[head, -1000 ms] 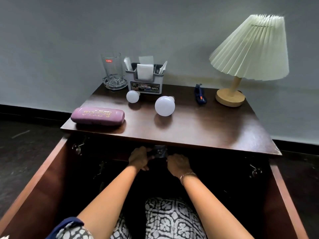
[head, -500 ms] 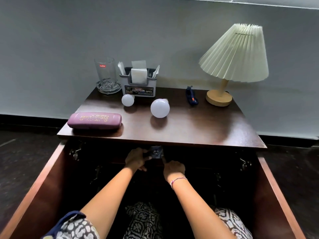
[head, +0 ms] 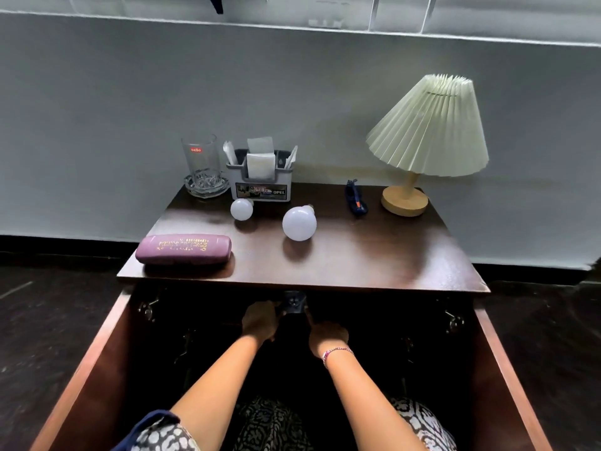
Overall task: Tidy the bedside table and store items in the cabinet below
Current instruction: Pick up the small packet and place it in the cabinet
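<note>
On the dark wooden bedside table (head: pixel 374 255) lie a purple glasses case (head: pixel 184 249), a small white bulb (head: pixel 241 209), a larger white bulb (head: pixel 299 223) and a small blue tool (head: pixel 355 202). Below, the cabinet (head: pixel 107 346) stands open and its inside is dark. Both my arms reach into it. My left hand (head: pixel 259 320) curls its fingers at a small dark object (head: pixel 294 302) just under the tabletop's front edge. My right hand (head: pixel 327 335) sits slightly lower, one finger stretched up to that object; its other fingers are hidden in shadow.
At the back of the tabletop stand a clear glass in a glass ashtray (head: pixel 201 167), a grey holder with paper sachets (head: pixel 260 177) and a pleated lamp (head: pixel 429 131). The two open doors flank my arms, the right door (head: pixel 507 369) close to my forearm. Dark floor lies on both sides.
The view has tilted up and pulled back, showing more wall. My right hand has slipped a little lower from the dark object; my left hand stays at it. Tabletop items have not moved.
</note>
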Available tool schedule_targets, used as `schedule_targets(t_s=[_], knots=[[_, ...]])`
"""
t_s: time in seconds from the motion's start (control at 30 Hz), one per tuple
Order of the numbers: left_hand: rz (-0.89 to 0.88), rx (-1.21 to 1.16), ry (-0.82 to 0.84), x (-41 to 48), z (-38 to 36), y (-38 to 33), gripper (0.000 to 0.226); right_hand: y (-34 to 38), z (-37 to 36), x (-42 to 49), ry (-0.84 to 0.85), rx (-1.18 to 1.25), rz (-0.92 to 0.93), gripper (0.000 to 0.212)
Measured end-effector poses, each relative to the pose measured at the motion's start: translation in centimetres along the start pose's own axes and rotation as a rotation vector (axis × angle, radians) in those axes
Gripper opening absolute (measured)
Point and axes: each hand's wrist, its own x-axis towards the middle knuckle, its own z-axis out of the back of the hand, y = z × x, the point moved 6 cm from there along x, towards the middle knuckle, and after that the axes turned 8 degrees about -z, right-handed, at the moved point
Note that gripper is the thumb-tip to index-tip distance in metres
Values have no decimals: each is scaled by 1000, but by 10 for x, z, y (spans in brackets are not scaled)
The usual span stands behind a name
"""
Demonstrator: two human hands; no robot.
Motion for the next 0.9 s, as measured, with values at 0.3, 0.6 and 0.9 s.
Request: schedule_targets(t_s=[0.3, 0.6, 0.9], knots=[[-11, -173, 132, -12, 7, -7, 31, 1, 0, -17, 54, 160, 21, 85], [16, 30, -162, -40, 41, -18, 36, 7, 20, -35, -75, 533, 27, 60], [-39, -189, -399, -88, 71, -45, 24, 11, 59, -85, -387, 838, 149, 22]])
